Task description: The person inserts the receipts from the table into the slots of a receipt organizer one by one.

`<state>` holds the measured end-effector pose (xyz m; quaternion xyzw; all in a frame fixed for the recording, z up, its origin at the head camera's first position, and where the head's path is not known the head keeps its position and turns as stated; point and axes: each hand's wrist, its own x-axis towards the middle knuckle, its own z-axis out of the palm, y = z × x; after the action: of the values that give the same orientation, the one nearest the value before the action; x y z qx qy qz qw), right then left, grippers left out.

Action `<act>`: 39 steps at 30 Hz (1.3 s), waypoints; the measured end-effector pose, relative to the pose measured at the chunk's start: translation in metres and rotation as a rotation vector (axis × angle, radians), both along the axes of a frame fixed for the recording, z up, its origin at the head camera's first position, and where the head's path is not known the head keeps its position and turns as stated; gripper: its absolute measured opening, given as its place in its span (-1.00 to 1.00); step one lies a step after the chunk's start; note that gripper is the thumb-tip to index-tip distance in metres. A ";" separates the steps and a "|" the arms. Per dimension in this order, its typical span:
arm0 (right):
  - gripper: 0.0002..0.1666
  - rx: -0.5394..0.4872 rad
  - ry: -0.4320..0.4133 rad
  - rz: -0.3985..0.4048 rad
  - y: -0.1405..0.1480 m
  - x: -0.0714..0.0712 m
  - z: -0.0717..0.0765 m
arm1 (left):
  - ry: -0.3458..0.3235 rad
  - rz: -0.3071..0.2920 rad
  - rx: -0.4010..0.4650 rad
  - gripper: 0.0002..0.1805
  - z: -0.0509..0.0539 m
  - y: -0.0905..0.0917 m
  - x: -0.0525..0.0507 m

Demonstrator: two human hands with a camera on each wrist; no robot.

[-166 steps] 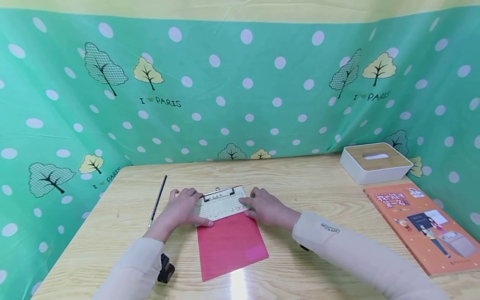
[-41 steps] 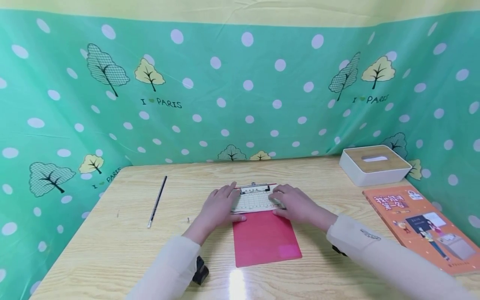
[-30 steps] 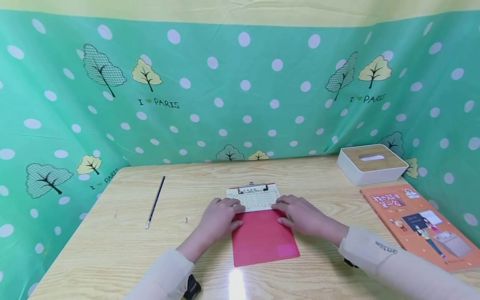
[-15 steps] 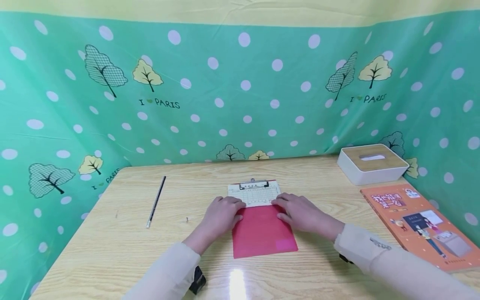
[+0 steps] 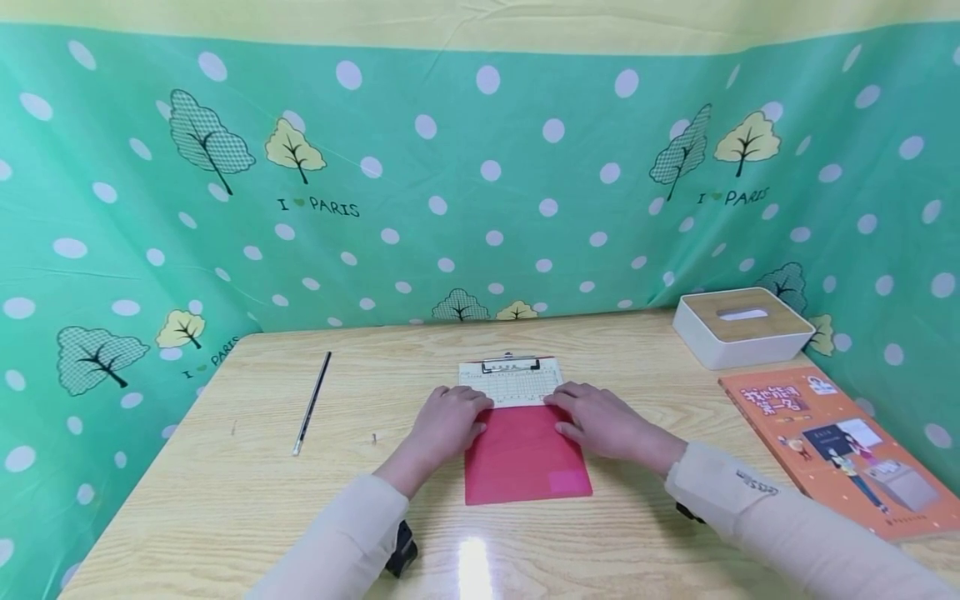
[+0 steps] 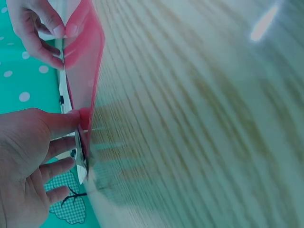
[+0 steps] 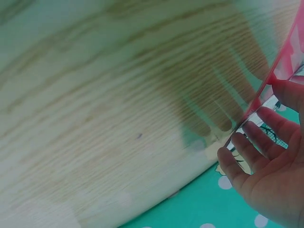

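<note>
A red clipboard (image 5: 525, 471) lies on the wooden table, its metal clip (image 5: 511, 363) on the far side holding a printed form (image 5: 517, 386). My left hand (image 5: 444, 421) rests on its left side, fingertips by the form's lower left corner. Across from it, my right hand (image 5: 603, 421) touches the lower right corner. In the left wrist view the left thumb and relaxed, spread fingers (image 6: 61, 168) touch the board's edge. The right wrist view has the right fingers (image 7: 259, 135) fairly straight along the other edge. Some fingertip contacts are hidden.
A pencil (image 5: 312, 404) lies on the left of the table (image 5: 225, 508). At the right stand a white tissue box with a wooden lid (image 5: 742, 329) and, nearer, an orange book (image 5: 840, 450). A green polka-dot cloth (image 5: 495, 192) hangs behind and at both sides.
The clipboard has gone from left to right and turned straighter since the oldest frame. Over the last second it has slid slightly away from the person, both hands moving along with it.
</note>
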<state>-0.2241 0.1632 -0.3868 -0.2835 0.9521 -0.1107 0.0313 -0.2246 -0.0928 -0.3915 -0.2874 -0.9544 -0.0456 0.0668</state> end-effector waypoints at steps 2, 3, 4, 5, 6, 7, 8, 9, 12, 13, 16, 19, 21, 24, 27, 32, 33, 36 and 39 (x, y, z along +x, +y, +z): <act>-0.47 0.000 -0.006 0.002 0.001 0.000 0.000 | -0.008 0.000 0.001 -0.67 0.000 0.000 0.000; -0.47 0.002 -0.009 0.002 0.002 0.000 0.000 | -0.008 0.000 -0.002 -0.67 0.000 0.001 0.000; -0.47 0.004 -0.011 0.001 0.002 0.000 0.000 | -0.003 -0.002 -0.005 -0.67 0.000 0.001 0.001; -0.46 0.005 -0.013 0.000 0.003 0.000 0.001 | 0.005 -0.004 -0.010 -0.67 0.000 0.001 0.002; -0.46 0.006 -0.014 -0.001 0.004 0.001 0.001 | 0.009 -0.006 -0.012 -0.66 0.000 0.002 0.002; -0.46 0.009 -0.016 -0.003 0.004 0.001 0.001 | 0.013 -0.007 -0.015 -0.66 0.000 0.002 0.003; -0.45 0.013 -0.018 -0.007 0.005 0.001 0.001 | 0.016 -0.007 -0.018 -0.66 0.000 0.002 0.004; -0.45 0.016 -0.020 -0.009 0.005 0.002 0.001 | 0.015 -0.009 -0.017 -0.66 0.000 0.002 0.004; -0.44 0.021 -0.035 -0.017 0.005 0.005 0.001 | -0.002 -0.012 -0.002 -0.66 0.000 0.003 0.006; -0.44 0.021 -0.039 -0.018 0.005 0.006 0.002 | -0.007 -0.012 0.002 -0.66 -0.001 0.002 0.007; -0.44 0.022 -0.035 -0.007 0.003 0.008 0.002 | -0.012 -0.008 0.009 -0.65 0.000 0.001 0.008; -0.44 0.026 -0.032 -0.005 0.000 0.010 0.002 | -0.010 -0.003 0.009 -0.64 0.000 -0.001 0.010; -0.43 0.034 -0.032 -0.006 -0.001 0.011 0.002 | -0.013 -0.005 0.011 -0.64 0.000 -0.002 0.011; -0.41 0.036 -0.050 -0.020 -0.001 0.013 0.003 | -0.022 -0.012 0.014 -0.64 0.000 -0.003 0.012; -0.41 0.038 -0.051 -0.014 -0.002 0.014 0.003 | -0.031 -0.017 0.017 -0.63 0.001 -0.004 0.012; -0.41 0.063 -0.057 -0.013 -0.004 0.014 0.006 | -0.079 -0.022 0.015 -0.61 0.004 -0.006 0.010; -0.41 0.071 -0.060 -0.013 -0.005 0.014 0.007 | -0.094 -0.026 0.016 -0.60 0.005 -0.006 0.009; -0.43 0.090 -0.066 -0.026 -0.005 0.013 0.012 | -0.133 -0.032 0.023 -0.56 0.009 -0.007 0.007; -0.47 0.079 -0.041 -0.034 -0.002 0.011 0.017 | -0.153 -0.020 0.037 -0.52 0.014 -0.011 0.004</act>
<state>-0.2128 0.1610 -0.3703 -0.2633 0.9595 -0.0795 0.0601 -0.2202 -0.1040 -0.3771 -0.2912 -0.9528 -0.0856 -0.0016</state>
